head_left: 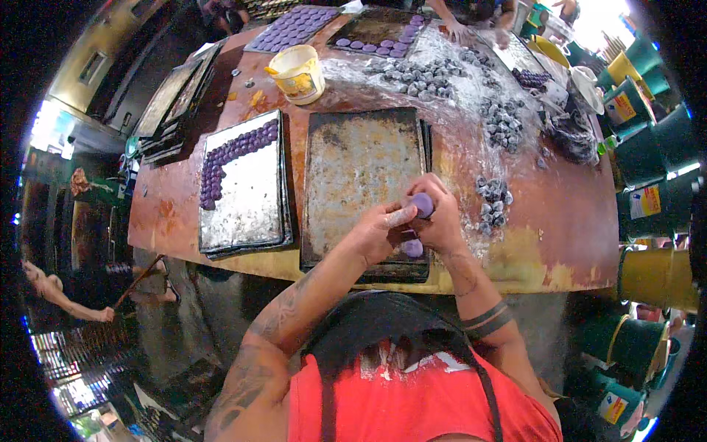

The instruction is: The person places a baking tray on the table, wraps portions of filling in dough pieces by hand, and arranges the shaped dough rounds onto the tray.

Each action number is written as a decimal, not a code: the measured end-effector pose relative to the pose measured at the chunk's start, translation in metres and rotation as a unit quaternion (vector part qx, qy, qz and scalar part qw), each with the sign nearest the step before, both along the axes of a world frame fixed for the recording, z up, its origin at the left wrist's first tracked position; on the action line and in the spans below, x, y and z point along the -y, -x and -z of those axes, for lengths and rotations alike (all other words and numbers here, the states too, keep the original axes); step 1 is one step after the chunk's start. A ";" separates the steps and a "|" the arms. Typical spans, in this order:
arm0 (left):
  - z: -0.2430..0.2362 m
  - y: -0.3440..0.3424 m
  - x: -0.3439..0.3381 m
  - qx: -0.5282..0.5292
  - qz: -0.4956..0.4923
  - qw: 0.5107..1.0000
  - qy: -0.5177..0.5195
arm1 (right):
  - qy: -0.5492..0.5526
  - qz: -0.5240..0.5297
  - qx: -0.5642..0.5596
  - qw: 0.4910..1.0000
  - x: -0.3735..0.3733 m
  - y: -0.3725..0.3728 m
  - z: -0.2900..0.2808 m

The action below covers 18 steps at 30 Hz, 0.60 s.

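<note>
A smooth round piece of purple dough [420,205] is between the two hands, above a worn, dark rectangular metal tray [361,166]. The fingers of the left hand [380,227] and of the right hand [442,215] are narrow, both holding this piece. Just below is a flattened purple disc [412,248]; whether it rests on the tray, I cannot tell. The rest of this tray shows no disc, so I judge its filling is only beginning. Farther, one tray of purple discs [298,28] looks finished, while many flour-dusted dark lumps [503,124] remain unflattened.
</note>
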<state>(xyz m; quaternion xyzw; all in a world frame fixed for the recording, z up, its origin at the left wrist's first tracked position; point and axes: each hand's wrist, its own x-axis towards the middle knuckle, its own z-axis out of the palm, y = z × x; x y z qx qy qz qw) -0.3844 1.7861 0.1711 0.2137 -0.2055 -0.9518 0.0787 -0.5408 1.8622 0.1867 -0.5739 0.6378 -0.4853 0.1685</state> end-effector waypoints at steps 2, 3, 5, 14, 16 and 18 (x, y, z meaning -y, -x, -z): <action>0.010 0.002 -0.005 0.087 -0.048 0.991 0.094 | -0.035 0.022 0.059 0.997 -0.002 -0.011 0.008; 0.009 0.004 -0.006 0.090 -0.050 0.991 0.089 | -0.072 0.053 0.119 0.989 -0.003 -0.016 0.014; 0.014 0.011 -0.002 0.186 -0.175 0.943 0.214 | -0.016 0.057 0.203 0.977 -0.005 -0.016 0.034; 0.134 -0.011 -0.008 0.293 -0.195 0.612 0.708 | -0.229 0.093 -0.088 0.965 0.011 0.024 0.083; 0.122 -0.040 0.009 0.275 -0.111 0.567 0.769 | -0.267 0.047 -0.217 0.938 0.007 0.027 0.085; 0.112 -0.068 0.016 0.294 -0.084 0.685 0.661 | -0.192 0.055 -0.261 0.944 -0.004 0.009 0.085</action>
